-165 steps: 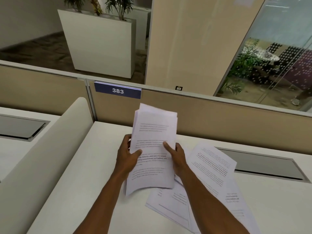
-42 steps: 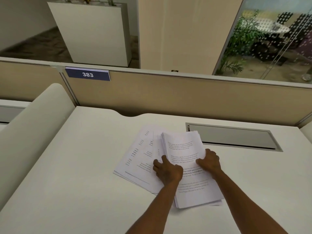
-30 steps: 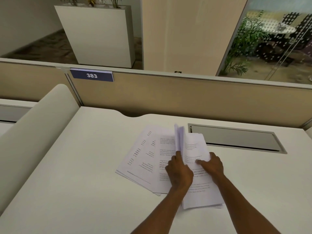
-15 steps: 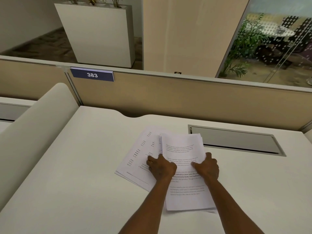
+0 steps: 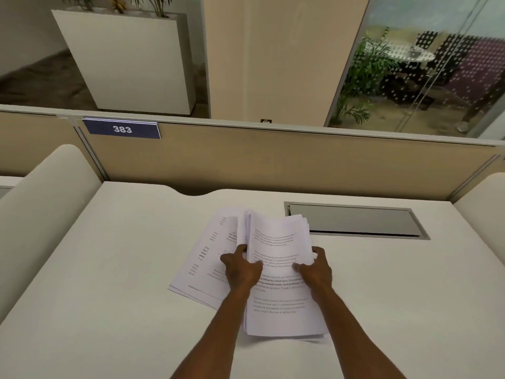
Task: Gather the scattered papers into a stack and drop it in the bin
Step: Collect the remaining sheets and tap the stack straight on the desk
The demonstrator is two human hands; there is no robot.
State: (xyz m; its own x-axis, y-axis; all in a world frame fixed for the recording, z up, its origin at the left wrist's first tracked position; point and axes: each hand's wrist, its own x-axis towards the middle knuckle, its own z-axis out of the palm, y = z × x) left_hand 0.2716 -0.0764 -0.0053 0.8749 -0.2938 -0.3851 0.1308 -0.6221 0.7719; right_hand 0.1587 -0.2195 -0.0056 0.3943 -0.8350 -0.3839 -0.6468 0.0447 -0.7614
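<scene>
Since half a second ago the held stack point(image 5: 281, 269) has lifted at its far edge off the worktop point(image 5: 109, 283); it lay flat then.

Head view, lower centre of frame: left hand point(image 5: 241, 268) grips the stack's left edge, thumb on top, fingers curled under. Right hand point(image 5: 314, 269) grips the right edge the same way. Near edge looks to be resting on the worktop.

Step, as I read it: gathering, not finished. One fanned layer of loose sheets point(image 5: 207, 258) lies just left of the stack, partly under it, skewed.

Next move: get the loose sheets together with the stack, square the edges, then carry it off. No bin in view.

Count: two hands, one held stack, one loose layer (sheet count not readable), one grey cable hatch point(image 5: 355, 221) upper right of the papers, one "383" sign point(image 5: 121, 129).
</scene>
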